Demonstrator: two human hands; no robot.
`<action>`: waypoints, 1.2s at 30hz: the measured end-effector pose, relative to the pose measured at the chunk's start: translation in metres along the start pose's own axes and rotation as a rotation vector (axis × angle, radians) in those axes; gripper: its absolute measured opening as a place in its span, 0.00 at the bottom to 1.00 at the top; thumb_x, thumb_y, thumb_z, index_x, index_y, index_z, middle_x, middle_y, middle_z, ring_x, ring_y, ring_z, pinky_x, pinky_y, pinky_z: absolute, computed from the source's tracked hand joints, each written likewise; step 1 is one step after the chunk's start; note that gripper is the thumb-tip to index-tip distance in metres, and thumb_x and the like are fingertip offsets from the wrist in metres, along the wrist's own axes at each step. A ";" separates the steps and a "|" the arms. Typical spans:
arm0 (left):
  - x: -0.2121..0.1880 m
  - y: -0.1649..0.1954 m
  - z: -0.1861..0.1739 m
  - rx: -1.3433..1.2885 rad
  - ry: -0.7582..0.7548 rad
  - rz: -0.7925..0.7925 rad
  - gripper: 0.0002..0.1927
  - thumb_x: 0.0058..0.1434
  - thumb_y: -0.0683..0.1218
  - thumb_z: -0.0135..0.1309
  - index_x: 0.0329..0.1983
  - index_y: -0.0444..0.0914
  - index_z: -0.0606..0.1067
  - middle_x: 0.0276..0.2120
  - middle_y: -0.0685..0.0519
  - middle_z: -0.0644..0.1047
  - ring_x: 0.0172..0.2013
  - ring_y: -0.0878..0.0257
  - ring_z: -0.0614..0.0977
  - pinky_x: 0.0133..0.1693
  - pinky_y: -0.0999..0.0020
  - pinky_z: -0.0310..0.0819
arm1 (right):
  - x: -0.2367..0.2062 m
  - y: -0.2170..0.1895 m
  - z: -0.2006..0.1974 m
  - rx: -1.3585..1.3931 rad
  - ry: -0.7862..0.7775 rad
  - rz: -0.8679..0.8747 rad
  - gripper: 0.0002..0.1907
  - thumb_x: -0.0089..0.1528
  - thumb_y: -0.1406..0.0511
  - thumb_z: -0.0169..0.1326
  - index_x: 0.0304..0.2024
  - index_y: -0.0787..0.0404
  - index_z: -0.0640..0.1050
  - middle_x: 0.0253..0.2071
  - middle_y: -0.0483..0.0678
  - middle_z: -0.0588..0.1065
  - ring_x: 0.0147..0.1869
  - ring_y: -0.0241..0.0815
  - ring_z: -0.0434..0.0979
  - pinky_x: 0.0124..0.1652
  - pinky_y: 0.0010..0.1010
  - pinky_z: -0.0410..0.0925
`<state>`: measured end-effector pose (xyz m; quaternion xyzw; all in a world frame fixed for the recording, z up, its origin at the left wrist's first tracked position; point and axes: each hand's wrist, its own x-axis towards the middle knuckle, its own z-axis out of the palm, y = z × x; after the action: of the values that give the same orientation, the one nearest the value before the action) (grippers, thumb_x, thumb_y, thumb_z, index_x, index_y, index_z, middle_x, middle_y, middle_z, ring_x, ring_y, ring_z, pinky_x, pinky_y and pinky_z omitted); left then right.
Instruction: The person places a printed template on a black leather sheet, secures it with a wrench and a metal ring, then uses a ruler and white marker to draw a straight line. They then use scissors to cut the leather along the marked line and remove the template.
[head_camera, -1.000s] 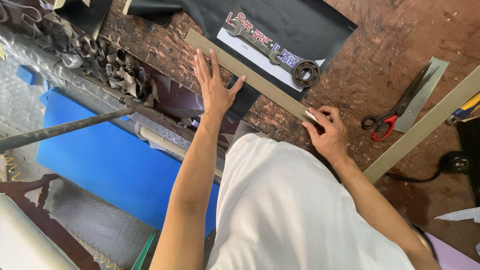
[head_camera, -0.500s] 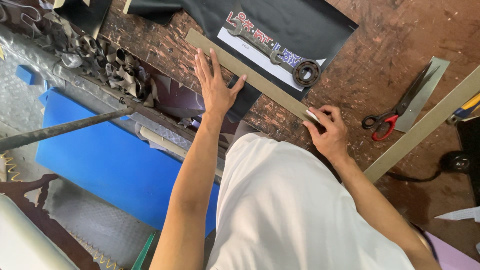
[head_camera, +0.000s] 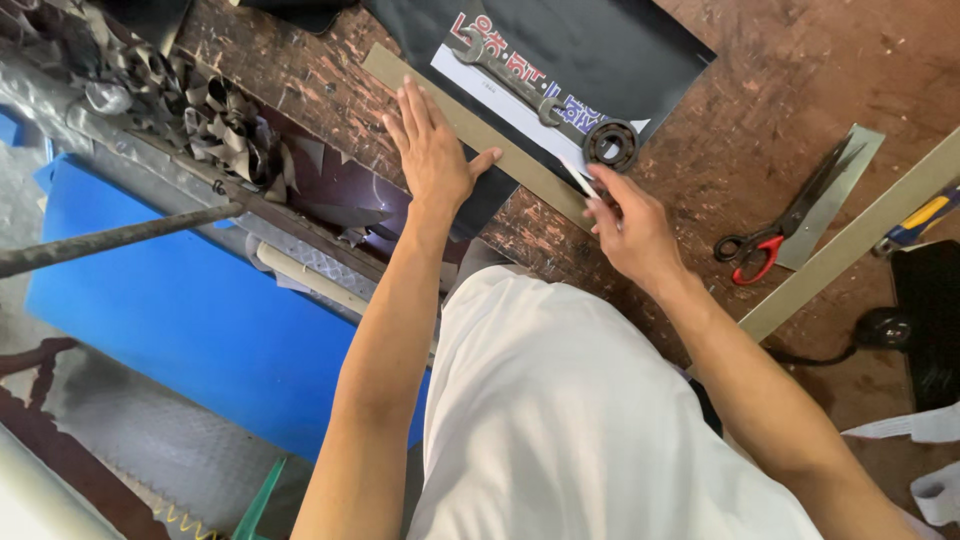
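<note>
The left hand (head_camera: 432, 155) is lying flat, fingers spread, pressing on the long tan straightedge strip (head_camera: 470, 128) that is running from ten o'clock to four o'clock across the black sheet (head_camera: 600, 50) on the worn wooden table (head_camera: 760, 120). The right hand (head_camera: 630, 230) is pinching a small blade (head_camera: 578, 178) against the strip's four o'clock end, just below the bearing ring (head_camera: 610, 143); red-handled scissors (head_camera: 780, 215) are lying at three o'clock.

Tan flat strip (head_camera: 480, 135), plain. Black sheet (head_camera: 610, 50) under it, glossy, with a white panel (head_camera: 520, 105) bearing red and blue lettering. Workbench (head_camera: 760, 120) reddish-brown, scratched and mottled. Scissors (head_camera: 785, 215) black with red handles, far right. Dark grey ring (head_camera: 610, 143). Blue board (head_camera: 190, 310) near left. White shirt (head_camera: 590, 420).
</note>
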<state>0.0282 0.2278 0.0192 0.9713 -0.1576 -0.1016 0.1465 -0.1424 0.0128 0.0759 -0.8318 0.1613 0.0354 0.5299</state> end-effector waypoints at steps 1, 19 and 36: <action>0.001 0.001 -0.001 0.029 -0.022 -0.023 0.70 0.44 0.71 0.69 0.70 0.17 0.53 0.73 0.29 0.47 0.74 0.39 0.47 0.71 0.37 0.35 | 0.012 -0.005 0.004 0.041 -0.048 0.063 0.19 0.65 0.72 0.54 0.60 0.62 0.73 0.44 0.50 0.78 0.39 0.40 0.81 0.35 0.30 0.73; 0.013 0.000 -0.010 0.205 -0.103 -0.138 0.69 0.44 0.74 0.65 0.73 0.20 0.53 0.75 0.35 0.43 0.75 0.44 0.46 0.68 0.36 0.51 | 0.120 -0.055 0.049 -0.349 -0.213 -0.353 0.09 0.70 0.70 0.55 0.52 0.64 0.82 0.36 0.55 0.73 0.39 0.53 0.75 0.39 0.42 0.66; 0.015 0.006 -0.007 0.322 -0.172 -0.122 0.66 0.47 0.75 0.62 0.72 0.20 0.57 0.75 0.32 0.44 0.75 0.41 0.48 0.67 0.35 0.51 | 0.110 -0.072 0.005 -0.567 -0.514 -0.139 0.12 0.66 0.69 0.50 0.50 0.62 0.81 0.43 0.63 0.76 0.48 0.65 0.77 0.45 0.50 0.69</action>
<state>0.0426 0.2190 0.0254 0.9776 -0.1245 -0.1666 -0.0311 -0.0161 0.0198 0.1115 -0.9182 -0.0498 0.2498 0.3033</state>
